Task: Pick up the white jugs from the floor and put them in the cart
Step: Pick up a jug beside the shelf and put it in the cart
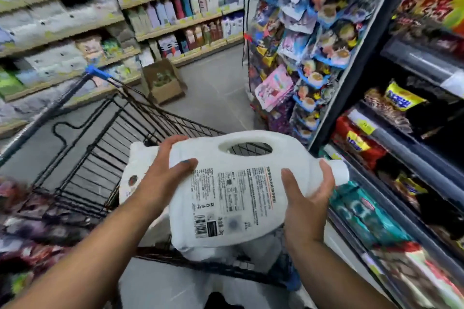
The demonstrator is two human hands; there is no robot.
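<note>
Jug: the white jug (233, 183) is up off the floor, lying on its side in mid-air over the near end of the cart (105, 133)
Left hand: the left hand (163, 173) clamps the base end, thumb on the label face, fingers over the top
Right hand: the right hand (306, 193) cups the neck end from below, fingers curled beside the cap (339, 170)
Axis: long axis runs left to right, cap pointing right
Below: a second jug (135, 165) lies in the basket, just under and to the left
Next, by my read: straight down into the cart, both hands sharing the load, neither nearer
</note>
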